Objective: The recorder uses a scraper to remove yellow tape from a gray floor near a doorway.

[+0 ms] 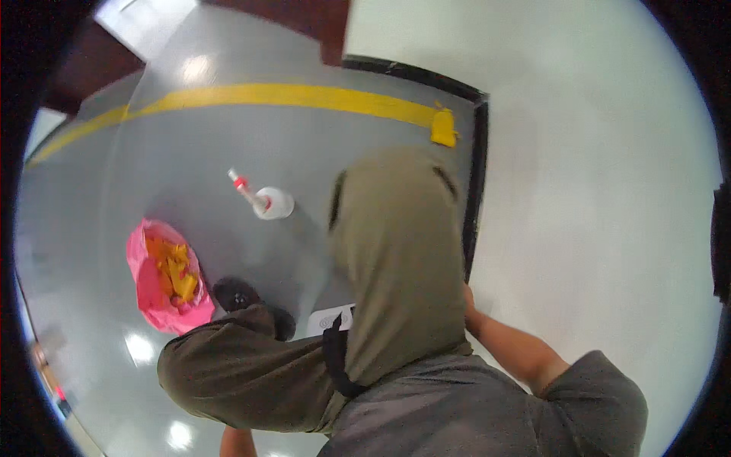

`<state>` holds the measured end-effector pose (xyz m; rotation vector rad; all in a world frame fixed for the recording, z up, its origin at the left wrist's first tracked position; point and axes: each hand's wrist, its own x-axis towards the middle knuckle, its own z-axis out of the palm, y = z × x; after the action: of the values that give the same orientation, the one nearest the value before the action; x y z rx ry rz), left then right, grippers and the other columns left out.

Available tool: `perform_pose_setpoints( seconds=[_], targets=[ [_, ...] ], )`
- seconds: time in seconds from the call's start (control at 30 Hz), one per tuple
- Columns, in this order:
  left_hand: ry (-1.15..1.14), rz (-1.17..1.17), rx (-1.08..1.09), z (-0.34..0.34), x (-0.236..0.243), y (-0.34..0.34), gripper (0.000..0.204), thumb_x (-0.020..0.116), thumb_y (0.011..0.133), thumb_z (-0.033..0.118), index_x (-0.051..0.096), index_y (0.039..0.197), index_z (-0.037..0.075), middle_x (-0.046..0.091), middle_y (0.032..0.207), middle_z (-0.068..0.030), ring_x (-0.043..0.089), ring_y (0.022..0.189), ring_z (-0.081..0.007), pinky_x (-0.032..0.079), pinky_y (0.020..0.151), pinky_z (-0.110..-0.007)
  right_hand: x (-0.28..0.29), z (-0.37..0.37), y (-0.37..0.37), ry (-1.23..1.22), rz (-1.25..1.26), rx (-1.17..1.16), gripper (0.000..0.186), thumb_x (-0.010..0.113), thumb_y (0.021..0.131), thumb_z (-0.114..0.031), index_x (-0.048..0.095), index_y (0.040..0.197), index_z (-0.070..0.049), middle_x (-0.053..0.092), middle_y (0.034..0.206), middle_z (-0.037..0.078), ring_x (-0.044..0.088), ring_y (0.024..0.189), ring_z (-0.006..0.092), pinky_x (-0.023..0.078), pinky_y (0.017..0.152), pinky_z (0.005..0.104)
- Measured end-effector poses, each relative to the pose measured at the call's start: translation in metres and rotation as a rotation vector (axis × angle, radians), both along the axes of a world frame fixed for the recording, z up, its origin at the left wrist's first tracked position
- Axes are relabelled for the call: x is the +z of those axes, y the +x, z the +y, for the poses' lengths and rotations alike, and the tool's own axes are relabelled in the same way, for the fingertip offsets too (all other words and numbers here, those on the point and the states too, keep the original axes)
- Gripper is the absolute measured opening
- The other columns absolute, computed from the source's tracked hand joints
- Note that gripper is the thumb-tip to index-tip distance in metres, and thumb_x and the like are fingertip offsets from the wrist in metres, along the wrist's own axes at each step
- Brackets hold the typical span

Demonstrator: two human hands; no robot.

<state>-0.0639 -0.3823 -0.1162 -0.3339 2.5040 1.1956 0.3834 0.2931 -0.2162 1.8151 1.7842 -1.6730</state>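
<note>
My right hand [470,302] is beside my right leg, close to the black strip [480,175] at the foot of the white wall. Its fingers are hidden behind the leg, so what they hold or touch does not show. Of my left arm, only a bit of forearm appears at the lower edge, below my bent left leg; the left hand is out of sight. Nearer the middle stands a white plastic bottle [276,204] with a long spout and a red collar. A pink bag [139,255] at the left holds crumpled yellow and orange scraps [177,270].
A yellow line [289,94] crosses the grey floor [198,160], ending near the wall corner at a ragged yellow patch [444,128]. My dark shoe [236,293] is next to the bag. A white moulded surface [327,320] shows between my legs. Dark red panels [282,17] stand beyond.
</note>
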Motion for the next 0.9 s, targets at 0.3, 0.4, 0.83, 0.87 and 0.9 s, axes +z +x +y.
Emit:
perform_pose_setpoints(
  seconds=[0.3,0.4,0.83,0.87,0.9],
  targets=[
    [0.09,0.052,-0.029,0.066,0.063,-0.052,0.034,0.051,0.091,0.026,0.056,0.113,0.0,0.06,0.091,-0.0062,0.057,0.076,-0.0134,0.045,0.062,-0.026,-0.008,0.058,-0.075,0.066,0.186,-0.24,0.032,0.06,0.087,-0.032,0.059,0.107,-0.006,0.055,0.069,0.0,0.049,0.054,0.0088,0.037,0.047,0.0239],
    [0.021,0.023,-0.089,0.103,0.09,-0.1,0.032,0.053,0.091,0.023,0.055,0.113,0.0,0.061,0.094,-0.0076,0.059,0.08,-0.0144,0.047,0.066,-0.025,-0.018,0.062,-0.087,0.105,0.141,-0.253,0.034,0.059,0.088,-0.031,0.059,0.11,-0.005,0.057,0.072,0.001,0.05,0.056,0.009,0.039,0.05,0.0245],
    [0.268,0.365,-0.507,0.472,0.194,-0.13,0.031,0.049,0.093,0.02,0.056,0.116,0.001,0.061,0.099,-0.009,0.059,0.089,-0.0153,0.047,0.085,-0.029,-0.031,0.228,-0.22,0.231,0.041,-0.216,0.034,0.054,0.088,-0.037,0.064,0.091,-0.005,0.055,0.068,0.004,0.051,0.056,0.0131,0.037,0.046,0.0316],
    [0.266,0.35,-0.497,0.473,0.192,-0.127,0.031,0.049,0.093,0.02,0.056,0.116,0.001,0.061,0.099,-0.009,0.059,0.089,-0.0153,0.047,0.085,-0.029,-0.037,0.223,-0.224,0.228,0.027,-0.206,0.034,0.054,0.088,-0.037,0.064,0.091,-0.005,0.055,0.068,0.004,0.051,0.056,0.0131,0.037,0.046,0.0316],
    [0.225,0.341,-0.507,0.474,0.19,-0.124,0.029,0.05,0.093,0.018,0.056,0.115,0.0,0.061,0.097,-0.0084,0.059,0.088,-0.0144,0.047,0.083,-0.029,-0.043,0.215,-0.227,0.299,0.026,-0.181,0.034,0.054,0.088,-0.037,0.064,0.091,-0.005,0.055,0.068,0.004,0.049,0.052,0.0143,0.036,0.044,0.0323]
  ],
)
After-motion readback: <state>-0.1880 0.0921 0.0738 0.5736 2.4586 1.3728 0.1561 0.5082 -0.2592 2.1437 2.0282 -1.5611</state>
